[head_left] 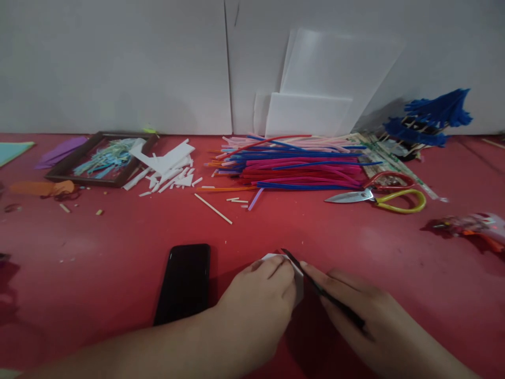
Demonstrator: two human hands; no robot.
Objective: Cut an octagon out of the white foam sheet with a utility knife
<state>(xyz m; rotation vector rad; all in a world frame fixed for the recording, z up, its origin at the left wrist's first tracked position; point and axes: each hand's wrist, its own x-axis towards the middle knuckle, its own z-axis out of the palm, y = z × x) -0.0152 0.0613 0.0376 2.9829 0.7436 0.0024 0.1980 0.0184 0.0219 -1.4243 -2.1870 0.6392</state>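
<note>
My left hand (260,300) lies over a small white piece of board or foam (299,288), its fingers curled down on it. Most of that piece is hidden beneath the hand; only its far tip and right side show. In my right hand (361,305) is a slim dark craft knife (311,281), gripped with the index finger stretched along it. The knife points away and to the left, its tip close to the piece's right edge. Whether the blade touches the piece I cannot tell.
Left of my hands lies a black phone (184,281). Farther back on the red table (260,226) are white offcuts (173,163), a brown frame (84,179), coloured pipe cleaners (300,163), scissors (374,196), a thin stick (213,208) and a blue model (437,113).
</note>
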